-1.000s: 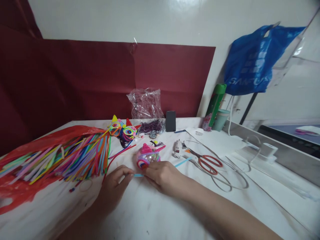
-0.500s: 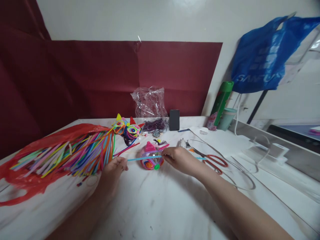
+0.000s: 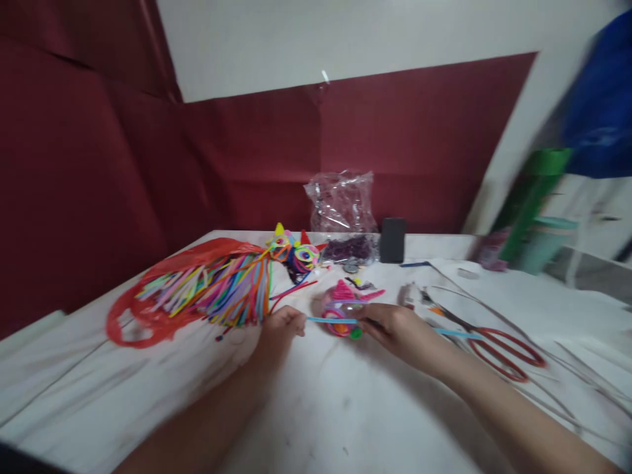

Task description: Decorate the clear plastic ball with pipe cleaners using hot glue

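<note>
A light-blue pipe cleaner (image 3: 330,320) is stretched level between my two hands. My left hand (image 3: 284,326) pinches its left end. Further along, my right hand (image 3: 395,322) grips it, and the rest runs out behind that wrist toward the scissors. Just behind the strand sits a clear round ornament (image 3: 340,309) with pink fuzzy ears and coloured coils, partly covered by the strand and my right fingers. Two finished-looking figures with coiled eyes (image 3: 302,255) lie farther back. A fan of many-coloured pipe cleaners (image 3: 222,286) rests on a red plastic bag (image 3: 131,332) at left.
Orange-handled scissors (image 3: 513,349) lie right of my right hand, beside a cable (image 3: 464,289). At the back stand a dark phone-like block (image 3: 392,240) and a clear plastic bag (image 3: 343,204). A green can (image 3: 538,197) and a pale green cup (image 3: 548,243) are at far right.
My view has swung left, so everything sits further right in the picture. My hands are slightly closer together, still holding the blue pipe cleaner.
</note>
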{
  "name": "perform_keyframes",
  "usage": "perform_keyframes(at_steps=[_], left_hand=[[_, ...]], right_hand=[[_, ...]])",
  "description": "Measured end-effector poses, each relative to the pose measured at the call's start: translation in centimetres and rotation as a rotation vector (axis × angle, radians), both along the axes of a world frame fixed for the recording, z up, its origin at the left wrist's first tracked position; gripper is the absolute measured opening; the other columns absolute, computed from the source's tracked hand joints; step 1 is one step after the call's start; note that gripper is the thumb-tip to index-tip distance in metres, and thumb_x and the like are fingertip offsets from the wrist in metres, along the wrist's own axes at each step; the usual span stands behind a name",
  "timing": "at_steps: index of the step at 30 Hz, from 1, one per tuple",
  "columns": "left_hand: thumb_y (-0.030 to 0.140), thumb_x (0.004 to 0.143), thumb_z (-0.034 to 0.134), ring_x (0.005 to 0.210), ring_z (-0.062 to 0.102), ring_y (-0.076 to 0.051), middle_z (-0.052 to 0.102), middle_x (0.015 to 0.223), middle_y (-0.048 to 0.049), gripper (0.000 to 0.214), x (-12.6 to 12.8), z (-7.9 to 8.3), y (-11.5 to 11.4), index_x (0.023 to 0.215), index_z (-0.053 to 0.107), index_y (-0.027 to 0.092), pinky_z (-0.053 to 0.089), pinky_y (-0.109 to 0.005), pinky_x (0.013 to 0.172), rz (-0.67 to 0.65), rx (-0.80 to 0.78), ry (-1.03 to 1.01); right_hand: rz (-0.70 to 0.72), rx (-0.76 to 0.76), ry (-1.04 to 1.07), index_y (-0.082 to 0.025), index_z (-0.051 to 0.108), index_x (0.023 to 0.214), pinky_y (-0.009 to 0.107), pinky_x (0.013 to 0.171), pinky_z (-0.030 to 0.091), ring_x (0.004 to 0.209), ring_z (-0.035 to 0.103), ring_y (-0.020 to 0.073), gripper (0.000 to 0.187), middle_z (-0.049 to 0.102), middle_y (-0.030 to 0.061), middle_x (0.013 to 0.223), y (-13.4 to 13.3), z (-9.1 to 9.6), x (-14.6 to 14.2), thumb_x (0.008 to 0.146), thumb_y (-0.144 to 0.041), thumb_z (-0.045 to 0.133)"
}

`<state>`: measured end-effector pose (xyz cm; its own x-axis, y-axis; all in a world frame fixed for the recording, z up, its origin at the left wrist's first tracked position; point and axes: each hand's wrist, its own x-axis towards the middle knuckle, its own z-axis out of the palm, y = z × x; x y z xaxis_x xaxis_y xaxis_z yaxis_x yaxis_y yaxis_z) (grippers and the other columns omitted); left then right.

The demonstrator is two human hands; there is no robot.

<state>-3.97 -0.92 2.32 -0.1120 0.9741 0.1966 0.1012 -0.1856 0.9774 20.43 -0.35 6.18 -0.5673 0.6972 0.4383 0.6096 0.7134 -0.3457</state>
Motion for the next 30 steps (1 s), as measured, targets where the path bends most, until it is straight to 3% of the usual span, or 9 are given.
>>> perform_keyframes(at_steps=[4,7,13,16,19,23,26,30], left_hand=[[0.038,0.065,0.060,0.052,0.045,-0.012,0.051,0.052,0.0016,0.022,-0.3,-0.4,0.2,0.056,0.052,0.020,0.036,-0.026,0.053,0.029,0.010,0.057],[0.037,0.070,0.057,0.051,0.043,-0.011,0.051,0.053,0.0014,0.022,-0.5,-0.5,0.2,0.058,0.053,0.019,0.034,-0.025,0.051,0.015,0.026,0.100],[0.022,0.068,0.062,0.057,0.051,-0.011,0.059,0.060,0.0007,0.008,0.0,-0.4,-1.2,0.061,0.064,0.016,0.038,-0.023,0.054,-0.180,0.117,0.289],[0.019,0.070,0.060,0.060,0.054,-0.011,0.061,0.062,0.0001,0.010,0.3,0.1,-1.7,0.061,0.065,0.017,0.041,-0.022,0.058,-0.190,0.190,0.384],[0.016,0.072,0.058,0.065,0.057,-0.013,0.062,0.065,-0.0005,0.013,-0.6,1.0,-1.3,0.060,0.062,0.018,0.044,-0.024,0.067,-0.073,0.263,0.469],[0.021,0.077,0.054,0.076,0.059,-0.015,0.064,0.072,-0.0017,0.016,-3.9,2.0,0.9,0.063,0.061,0.020,0.046,-0.026,0.075,0.217,0.276,0.549],[0.025,0.083,0.044,0.080,0.060,-0.017,0.066,0.080,-0.0042,0.021,-7.4,2.0,2.9,0.073,0.062,0.019,0.046,-0.028,0.076,0.492,0.208,0.580],[0.021,0.078,0.047,0.078,0.062,-0.022,0.066,0.071,-0.0061,0.020,-11.1,1.3,4.6,0.064,0.061,0.019,0.045,-0.031,0.074,0.649,0.048,0.672]], right_hand=[[0.033,0.043,0.020,-0.025,0.071,0.090,0.027,0.060,0.049,0.066,0.069,0.0207,0.024,0.075,0.0080,0.081,0.4,-1.2,-0.1,0.092,-0.029,0.047],[0.046,0.103,0.004,-0.026,0.070,0.092,0.027,0.056,0.049,0.064,0.069,0.0208,0.026,0.075,0.0072,0.079,0.6,-1.4,0.2,0.094,-0.032,0.045],[0.101,0.394,-0.042,-0.022,0.069,0.096,0.031,0.067,0.050,0.077,0.067,0.0216,0.029,0.072,0.0090,0.086,1.4,-0.6,1.4,0.097,-0.026,0.041],[0.117,0.511,-0.163,-0.021,0.069,0.094,0.032,0.068,0.045,0.074,0.063,0.0208,0.029,0.070,0.0083,0.083,1.5,0.4,2.1,0.098,-0.023,0.040],[0.064,0.584,-0.305,-0.020,0.069,0.091,0.034,0.067,0.039,0.070,0.057,0.0198,0.030,0.067,0.0074,0.078,1.5,1.4,3.1,0.099,-0.021,0.040],[-0.117,0.802,-0.278,-0.019,0.067,0.086,0.036,0.068,0.036,0.075,0.056,0.0235,0.030,0.068,0.0100,0.083,1.8,2.5,4.4,0.099,-0.025,0.040],[-0.250,0.944,-0.198,-0.017,0.065,0.089,0.038,0.070,0.036,0.080,0.057,0.0265,0.022,0.068,0.0121,0.088,1.9,2.9,4.7,0.097,-0.025,0.046],[-0.236,0.935,-0.130,-0.016,0.064,0.093,0.037,0.069,0.038,0.080,0.058,0.0267,0.019,0.067,0.0126,0.089,1.6,3.1,4.2,0.096,-0.025,0.047]])
